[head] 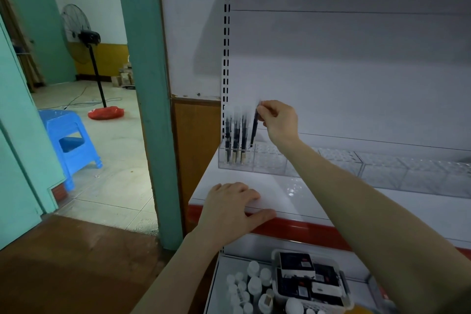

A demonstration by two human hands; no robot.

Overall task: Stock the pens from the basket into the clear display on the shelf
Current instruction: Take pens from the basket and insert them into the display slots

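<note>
A clear display (pixel 339 163) with a grid of holes stands along the back of the white shelf (pixel 293 201). Three dark pens (pixel 235 139) stand upright in its left end. My right hand (pixel 280 121) pinches the top of another dark pen (pixel 254 128), held upright with its tip at a hole just right of those three. My left hand (pixel 233 208) rests flat on the shelf's front edge, fingers spread. A pale basket (pixel 309 280) with dark pen boxes sits on the lower shelf, under my right forearm.
White bottles (pixel 251 285) stand left of the basket on the lower shelf. A slotted shelf upright (pixel 226 53) runs up beside the display. Through the doorway at left are a blue plastic stool (pixel 70 140), a standing fan (pixel 88 41) and a red bag (pixel 105 112).
</note>
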